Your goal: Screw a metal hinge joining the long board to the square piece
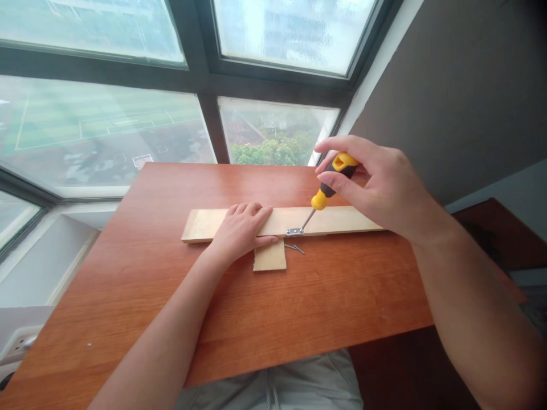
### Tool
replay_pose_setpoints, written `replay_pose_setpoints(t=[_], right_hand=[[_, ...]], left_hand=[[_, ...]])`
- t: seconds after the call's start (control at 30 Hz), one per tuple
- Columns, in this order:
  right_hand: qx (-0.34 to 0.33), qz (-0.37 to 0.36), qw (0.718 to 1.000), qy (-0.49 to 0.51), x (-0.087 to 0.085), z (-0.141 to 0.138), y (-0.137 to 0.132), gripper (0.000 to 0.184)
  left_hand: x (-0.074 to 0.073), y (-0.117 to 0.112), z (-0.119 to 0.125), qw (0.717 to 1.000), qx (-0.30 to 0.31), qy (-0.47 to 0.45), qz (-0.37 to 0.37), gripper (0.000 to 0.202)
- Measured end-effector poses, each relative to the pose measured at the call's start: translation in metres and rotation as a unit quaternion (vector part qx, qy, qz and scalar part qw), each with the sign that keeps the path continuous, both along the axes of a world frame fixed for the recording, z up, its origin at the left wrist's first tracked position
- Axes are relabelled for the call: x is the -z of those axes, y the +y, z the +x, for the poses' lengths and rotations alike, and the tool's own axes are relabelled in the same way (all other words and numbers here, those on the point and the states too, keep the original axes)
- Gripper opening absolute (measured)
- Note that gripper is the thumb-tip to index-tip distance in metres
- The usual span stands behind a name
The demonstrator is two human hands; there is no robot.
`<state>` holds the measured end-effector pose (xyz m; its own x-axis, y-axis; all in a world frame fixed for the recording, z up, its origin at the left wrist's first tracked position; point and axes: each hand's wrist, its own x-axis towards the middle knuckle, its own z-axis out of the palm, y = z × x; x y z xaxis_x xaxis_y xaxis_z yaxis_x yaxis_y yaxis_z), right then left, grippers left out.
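Note:
My right hand is wrapped round the yellow and black handle of a screwdriver. The screwdriver leans, its tip down at the right end of a small metal latch plate on the front edge of a long wooden board. My left hand lies flat on the board, left of the plate, fingers stretched towards its far edge. Its thumb rests by a small wooden piece that sticks out from under the board. A few loose screws lie just below the plate.
Everything lies on a reddish-brown table. Large windows stand behind its far edge, and a grey wall rises on the right. A wall socket is at lower left. My lap is at the near edge.

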<state>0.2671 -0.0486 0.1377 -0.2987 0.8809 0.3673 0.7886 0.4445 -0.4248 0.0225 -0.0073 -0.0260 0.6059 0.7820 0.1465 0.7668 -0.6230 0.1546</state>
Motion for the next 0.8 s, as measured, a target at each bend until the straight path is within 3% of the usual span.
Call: replay_pose_setpoints(t=[0.07,0.13,0.27,0.33,0.47,0.53,0.63,0.73,0.8], right_hand=[[0.091,0.077,0.991,-0.058,0.005,-0.002,0.003,0.03],[0.126,0.11,0.984,-0.065,0.009,-0.005,0.005,0.029],[-0.024,0.019,0.999,0.039,0.004,-0.005,0.001,0.031],[-0.052,-0.025,0.997,0.06,0.001,-0.002,-0.001,0.039],[0.11,0.074,0.991,-0.018,0.008,0.001,0.001,0.043],[0.154,0.12,0.98,-0.04,0.012,0.001,0.003,0.039],[0.086,0.091,0.992,0.007,0.014,-0.002,0.0,0.025],[-0.049,-0.013,0.993,0.102,0.01,-0.004,-0.005,0.035],[-0.07,-0.042,0.988,0.131,0.009,-0.004,-0.006,0.038]], left_hand=[[0.0,0.0,0.0,1.0,0.0,-0.001,0.0,0.069],[0.0,0.0,0.0,1.0,0.0,-0.002,-0.001,0.069],[0.0,-0.001,0.001,1.0,-0.002,0.002,0.003,0.069],[0.0,-0.001,0.001,1.0,-0.002,0.004,0.005,0.068],[0.0,-0.001,0.001,1.0,-0.004,0.006,0.007,0.068],[0.0,-0.001,0.001,1.0,-0.004,0.008,0.01,0.069],[0.0,0.0,0.001,1.0,-0.002,0.011,0.013,0.069],[0.001,0.0,0.001,1.0,-0.002,0.013,0.016,0.069],[0.0,0.0,0.001,1.0,-0.003,0.014,0.017,0.069]])
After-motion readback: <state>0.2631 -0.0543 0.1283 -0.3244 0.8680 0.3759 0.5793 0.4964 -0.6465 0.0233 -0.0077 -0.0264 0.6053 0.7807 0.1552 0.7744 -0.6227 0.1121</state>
